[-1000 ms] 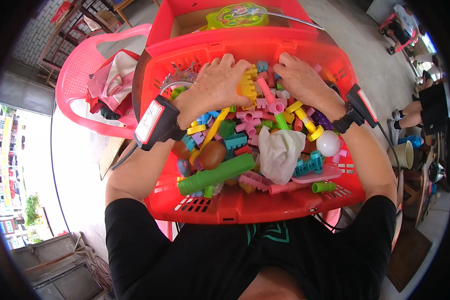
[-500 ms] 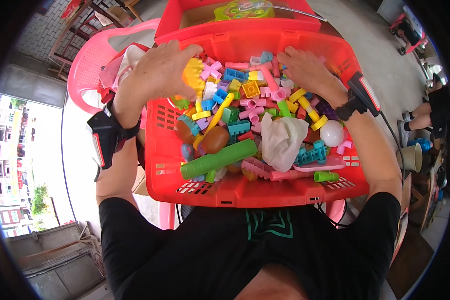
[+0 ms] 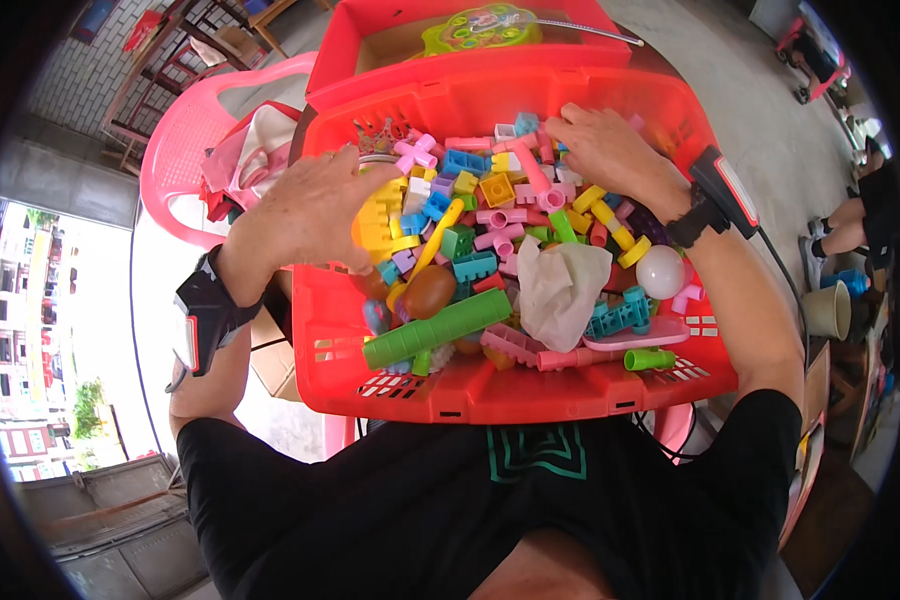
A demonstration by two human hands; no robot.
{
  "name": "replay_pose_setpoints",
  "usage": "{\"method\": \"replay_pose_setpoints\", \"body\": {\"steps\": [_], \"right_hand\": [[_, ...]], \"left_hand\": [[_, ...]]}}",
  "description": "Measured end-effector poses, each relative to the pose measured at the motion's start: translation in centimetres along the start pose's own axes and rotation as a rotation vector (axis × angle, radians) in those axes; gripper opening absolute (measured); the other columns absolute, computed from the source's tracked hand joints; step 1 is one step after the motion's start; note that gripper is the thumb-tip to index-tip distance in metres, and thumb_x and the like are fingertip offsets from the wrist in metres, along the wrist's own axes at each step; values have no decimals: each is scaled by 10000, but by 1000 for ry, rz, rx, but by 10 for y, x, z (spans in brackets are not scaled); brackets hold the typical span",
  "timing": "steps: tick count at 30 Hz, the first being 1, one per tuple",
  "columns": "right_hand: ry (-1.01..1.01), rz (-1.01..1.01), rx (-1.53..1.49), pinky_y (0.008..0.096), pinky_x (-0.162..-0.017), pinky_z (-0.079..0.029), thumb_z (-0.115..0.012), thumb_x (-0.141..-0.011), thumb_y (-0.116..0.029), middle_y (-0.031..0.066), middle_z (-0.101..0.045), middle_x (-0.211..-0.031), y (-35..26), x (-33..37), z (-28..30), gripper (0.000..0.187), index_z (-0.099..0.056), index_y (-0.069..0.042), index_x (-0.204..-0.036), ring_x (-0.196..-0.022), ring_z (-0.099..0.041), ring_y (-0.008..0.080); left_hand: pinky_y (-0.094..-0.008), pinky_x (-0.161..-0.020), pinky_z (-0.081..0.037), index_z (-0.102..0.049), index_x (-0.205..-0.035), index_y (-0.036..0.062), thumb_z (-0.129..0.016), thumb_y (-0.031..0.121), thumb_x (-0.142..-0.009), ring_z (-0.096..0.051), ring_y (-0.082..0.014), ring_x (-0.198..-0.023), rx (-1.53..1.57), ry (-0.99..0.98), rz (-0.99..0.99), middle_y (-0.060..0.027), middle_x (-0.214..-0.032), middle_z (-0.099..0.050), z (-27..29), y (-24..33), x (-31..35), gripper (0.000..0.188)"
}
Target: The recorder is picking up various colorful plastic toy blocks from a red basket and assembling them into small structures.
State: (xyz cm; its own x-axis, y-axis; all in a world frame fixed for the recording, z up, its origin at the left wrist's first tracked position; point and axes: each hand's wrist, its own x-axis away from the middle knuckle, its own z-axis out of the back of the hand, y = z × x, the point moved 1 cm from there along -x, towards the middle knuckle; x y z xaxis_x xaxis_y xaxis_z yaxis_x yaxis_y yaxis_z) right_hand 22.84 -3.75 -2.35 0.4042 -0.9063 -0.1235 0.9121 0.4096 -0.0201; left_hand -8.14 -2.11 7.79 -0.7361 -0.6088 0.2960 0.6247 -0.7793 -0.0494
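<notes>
Head view — red basket: one red basket [image 3: 510,402] is seen, filled with toy blocks [image 3: 475,266] too many to be counted; one white ball [image 3: 660,271] and one long green piece [image 3: 435,330] are included.
Yellow toothed piece: one [image 3: 377,218], at the basket's left side.
Left hand: thumb and fingers are spread around it [image 3: 305,210] — whether it is gripped cannot be told.
Right hand: turned palm-down [image 3: 610,148], fingers bent over far blocks; grip cannot be told.
Hands: two, well apart.

L hand [image 3: 308,208] curved w/ thumb apart; R hand [image 3: 610,147] palm-down, part-curled.
</notes>
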Motion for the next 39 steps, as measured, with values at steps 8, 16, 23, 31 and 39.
{"method": "replay_pose_setpoints", "body": {"steps": [8,16,23,31,39], "right_hand": [[24,1,-90,427,-736,-439,-592,-753,-75,140,-503,-954,-2,-2,7,257,-493,-36,-987,-894,-536,341],[-44,-30,7,417,-759,-464,-600,-769,-90,113,-548,-978,-2,-3,9,314,-517,-55,-1069,-941,-576,289],[73,16,-65,429,-707,-463,-602,-759,-92,140,-520,-933,0,-3,5,254,-517,-46,-995,-831,-560,347],[74,23,-77,439,-683,-450,-616,-754,-93,143,-492,-893,1,-4,4,185,-506,-31,-889,-824,-551,343],[207,-26,-601,337,-646,-465,-519,-890,-160,83,-575,-882,-13,-16,20,154,-548,-46,-988,-787,-602,202]], "left_hand": [[-407,-826,-404,-407,-1326,135,-802,406,-515,-498,-328,-999,-3,14,-64,-147,-1063,-476,-20,-11,2,942],[-404,-838,-429,-567,-1113,97,-552,291,-852,-553,-281,-977,34,351,-90,-95,-999,-597,-10,-7,-48,326],[-413,-800,-449,-584,-1068,114,-576,246,-836,-572,-279,-943,50,259,-203,-89,-921,-568,-29,36,-131,267],[-428,-771,-462,-582,-1023,75,-658,271,-772,-573,-310,-923,165,303,-210,-121,-917,-564,-59,37,-147,328],[-422,-771,-462,-518,-957,76,-608,276,-775,-594,-307,-891,412,491,-151,-133,-864,-602,-38,28,-143,285]]}}
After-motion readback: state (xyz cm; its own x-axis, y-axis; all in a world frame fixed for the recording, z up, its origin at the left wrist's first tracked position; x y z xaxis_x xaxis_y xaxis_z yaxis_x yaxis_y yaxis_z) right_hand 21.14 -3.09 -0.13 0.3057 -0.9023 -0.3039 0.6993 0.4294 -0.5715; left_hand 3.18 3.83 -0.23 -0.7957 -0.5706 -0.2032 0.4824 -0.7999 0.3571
